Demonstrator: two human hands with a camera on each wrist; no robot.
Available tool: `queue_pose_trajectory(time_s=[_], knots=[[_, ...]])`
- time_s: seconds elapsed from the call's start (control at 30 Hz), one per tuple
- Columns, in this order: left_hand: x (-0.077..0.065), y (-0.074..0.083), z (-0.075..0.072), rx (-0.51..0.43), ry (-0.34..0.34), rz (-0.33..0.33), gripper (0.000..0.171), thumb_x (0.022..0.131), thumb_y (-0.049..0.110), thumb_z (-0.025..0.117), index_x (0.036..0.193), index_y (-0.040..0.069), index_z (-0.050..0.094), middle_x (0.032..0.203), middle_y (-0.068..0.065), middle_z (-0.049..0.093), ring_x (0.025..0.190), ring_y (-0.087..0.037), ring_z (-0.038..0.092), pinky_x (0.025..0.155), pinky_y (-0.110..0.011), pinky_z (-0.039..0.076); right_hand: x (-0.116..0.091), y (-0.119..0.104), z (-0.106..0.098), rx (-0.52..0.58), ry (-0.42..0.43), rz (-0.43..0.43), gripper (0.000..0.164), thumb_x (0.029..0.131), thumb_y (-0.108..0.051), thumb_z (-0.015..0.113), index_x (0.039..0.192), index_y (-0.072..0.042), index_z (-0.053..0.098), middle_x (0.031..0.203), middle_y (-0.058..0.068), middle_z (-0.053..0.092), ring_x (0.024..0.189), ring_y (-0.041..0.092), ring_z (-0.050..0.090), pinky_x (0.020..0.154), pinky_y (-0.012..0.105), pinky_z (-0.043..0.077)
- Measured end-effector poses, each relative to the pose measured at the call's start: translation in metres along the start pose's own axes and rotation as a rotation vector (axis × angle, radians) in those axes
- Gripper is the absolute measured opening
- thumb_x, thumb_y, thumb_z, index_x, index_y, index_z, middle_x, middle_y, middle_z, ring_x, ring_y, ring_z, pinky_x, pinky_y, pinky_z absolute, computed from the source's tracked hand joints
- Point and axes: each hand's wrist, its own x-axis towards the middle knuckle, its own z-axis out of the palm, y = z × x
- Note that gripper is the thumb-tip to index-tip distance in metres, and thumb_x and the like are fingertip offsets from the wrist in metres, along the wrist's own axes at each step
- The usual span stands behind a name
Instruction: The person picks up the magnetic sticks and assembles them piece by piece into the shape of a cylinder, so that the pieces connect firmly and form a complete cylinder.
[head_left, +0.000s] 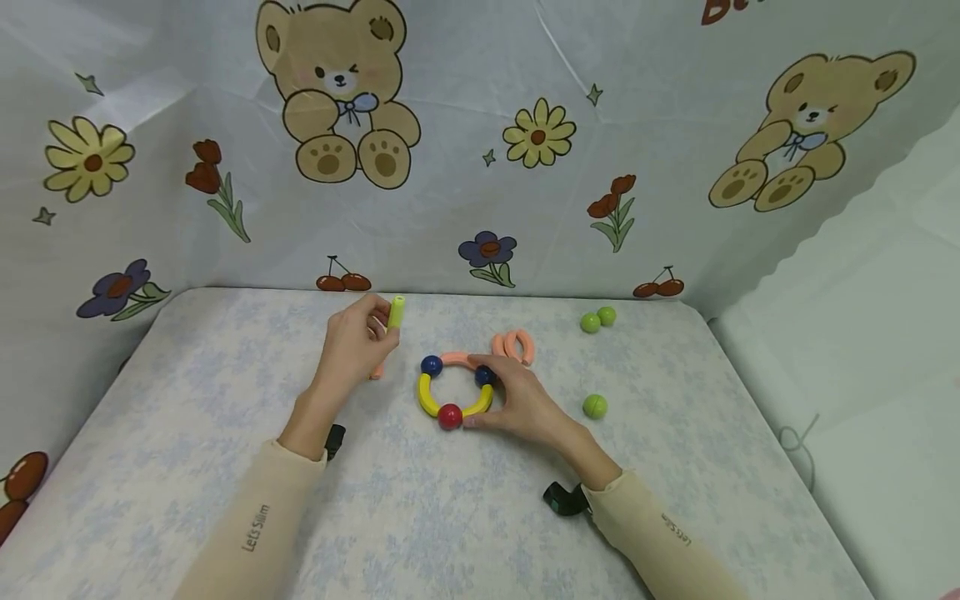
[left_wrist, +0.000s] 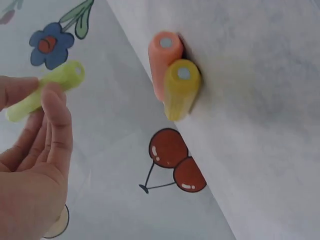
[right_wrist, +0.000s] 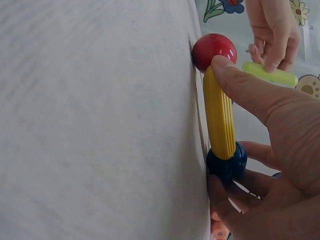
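Note:
My left hand [head_left: 351, 343] is raised above the table and pinches a yellow-green magnetic rod [head_left: 396, 313] between thumb and fingers. To its right, a ring of magnetic pieces lies on the table: a red ball [head_left: 450, 417], two blue balls [head_left: 431, 366], curved yellow rods [head_left: 426, 396] and a curved pink rod [head_left: 454, 358]. My right hand [head_left: 521, 407] grips the ring's right side. In the right wrist view its thumb presses by the red ball and the yellow rod [right_wrist: 219, 115], while its fingers curl about a blue ball [right_wrist: 226, 165].
Curved pink rods [head_left: 519, 345] lie behind the right hand. Three green balls [head_left: 595, 407] sit to the right. By the left hand, a pink rod [left_wrist: 162, 62] and a yellow rod [left_wrist: 183, 92] lie side by side. A printed cloth [head_left: 450, 192] hangs behind the table.

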Motion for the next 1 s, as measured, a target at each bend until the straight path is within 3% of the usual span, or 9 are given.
queue_pose_trajectory(time_s=[0.33, 0.63, 0.83, 1.0], knots=[[-0.006, 0.015, 0.015, -0.049, -0.086, 0.133, 0.028, 0.090, 0.003, 0.079, 0.114, 0.005, 0.065, 0.097, -0.011, 0.072, 0.084, -0.023, 0.069, 0.076, -0.038, 0.058, 0.001, 0.000, 0.001, -0.011, -0.002, -0.002, 0.089, 0.078, -0.045, 0.095, 0.151, -0.013, 0.055, 0.150, -0.001, 0.060, 0.143, 0.017, 0.052, 0.119, 0.044, 0.043], [-0.008, 0.002, 0.040, 0.009, -0.242, 0.096, 0.021, 0.091, 0.005, 0.078, 0.107, 0.007, 0.065, 0.094, -0.008, 0.073, 0.082, -0.020, 0.066, 0.073, -0.033, 0.057, 0.002, -0.001, 0.001, -0.013, 0.000, -0.027, 0.089, 0.077, -0.044, 0.095, 0.149, -0.009, 0.057, 0.149, 0.003, 0.061, 0.141, 0.018, 0.054, 0.118, 0.044, 0.044], [-0.010, 0.003, 0.045, 0.087, -0.258, 0.087, 0.017, 0.092, 0.007, 0.080, 0.104, 0.005, 0.068, 0.094, -0.009, 0.072, 0.082, -0.021, 0.066, 0.071, -0.033, 0.057, 0.001, -0.002, 0.000, -0.026, 0.001, -0.015, 0.083, 0.081, -0.046, 0.092, 0.147, -0.010, 0.058, 0.146, 0.002, 0.062, 0.137, 0.018, 0.056, 0.115, 0.043, 0.046], [-0.012, 0.005, 0.046, 0.140, -0.266, 0.064, 0.017, 0.093, 0.008, 0.081, 0.107, 0.002, 0.072, 0.096, -0.009, 0.071, 0.082, -0.021, 0.064, 0.070, -0.032, 0.056, 0.001, -0.004, -0.002, 0.001, 0.023, -0.004, 0.063, 0.090, -0.042, 0.085, 0.140, -0.010, 0.064, 0.127, 0.001, 0.070, 0.112, 0.014, 0.066, 0.098, 0.040, 0.056]])
